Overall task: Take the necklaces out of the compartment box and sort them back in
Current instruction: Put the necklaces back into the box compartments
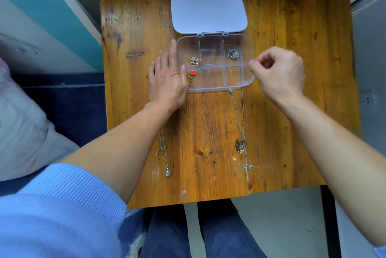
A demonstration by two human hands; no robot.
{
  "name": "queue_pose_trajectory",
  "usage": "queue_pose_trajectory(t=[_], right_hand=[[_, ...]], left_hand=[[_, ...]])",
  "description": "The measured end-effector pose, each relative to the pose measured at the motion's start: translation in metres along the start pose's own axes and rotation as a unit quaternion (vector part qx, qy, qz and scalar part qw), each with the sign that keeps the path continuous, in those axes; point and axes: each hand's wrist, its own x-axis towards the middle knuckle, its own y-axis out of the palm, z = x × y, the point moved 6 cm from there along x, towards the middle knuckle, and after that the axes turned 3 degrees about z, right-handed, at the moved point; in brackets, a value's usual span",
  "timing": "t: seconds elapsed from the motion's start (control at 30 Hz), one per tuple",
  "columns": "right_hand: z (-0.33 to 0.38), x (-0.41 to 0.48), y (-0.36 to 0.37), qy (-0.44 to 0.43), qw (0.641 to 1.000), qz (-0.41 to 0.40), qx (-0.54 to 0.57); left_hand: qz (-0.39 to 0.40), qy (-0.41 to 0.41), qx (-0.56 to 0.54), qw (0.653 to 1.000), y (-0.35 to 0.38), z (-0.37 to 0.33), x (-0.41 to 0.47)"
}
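Observation:
A clear compartment box (pixel 249 49) lies open on the wooden table, its grey lid (pixel 208 12) folded back. Inside are a pale gold necklace (pixel 194 60) at the upper left, a silver necklace (pixel 232 53) at the upper right, and a gold chain with a red heart pendant (pixel 192 73) at the lower left. My left hand (pixel 167 79) lies flat against the box's left side, thumb on its rim. My right hand (pixel 279 72) hovers at the box's right edge with fingers curled and fingertips pinched; I cannot tell if they hold anything. Two silver necklaces lie stretched on the table, one at the left (pixel 165 159), one at the right (pixel 240 128).
The wooden table (pixel 292 90) is narrow, with its front edge near my knees. A teal and white wall panel (pixel 52 17) stands to the left, and a pale cushion (pixel 23 122) lies below it. Grey floor shows on the right.

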Motion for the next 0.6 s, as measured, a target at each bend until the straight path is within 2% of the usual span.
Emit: queue_pose_trajectory(t=[0.07,0.2,0.3,0.4,0.5,0.6], right_hand=[[-0.019,-0.033,0.01,0.029,0.999,0.038,-0.003],[-0.051,-0.096,0.049,0.076,0.964,0.221,-0.128],[-0.057,-0.113,0.058,0.073,0.956,0.235,-0.159],[-0.056,-0.118,0.067,0.067,0.947,0.28,-0.143],[-0.053,-0.115,0.064,0.05,0.949,0.302,-0.074],[-0.042,-0.105,0.044,-0.014,0.971,0.235,0.05]], left_hand=[[-0.001,-0.002,-0.001,1.0,0.001,0.001,0.0],[-0.004,-0.002,0.002,1.0,0.001,0.001,0.0],[-0.003,-0.002,0.001,1.0,0.0,0.001,0.0],[-0.001,-0.007,0.0,1.0,-0.001,0.0,0.0],[0.002,-0.008,0.0,1.0,-0.002,-0.001,-0.001],[0.001,-0.007,0.0,1.0,-0.001,-0.001,-0.001]])
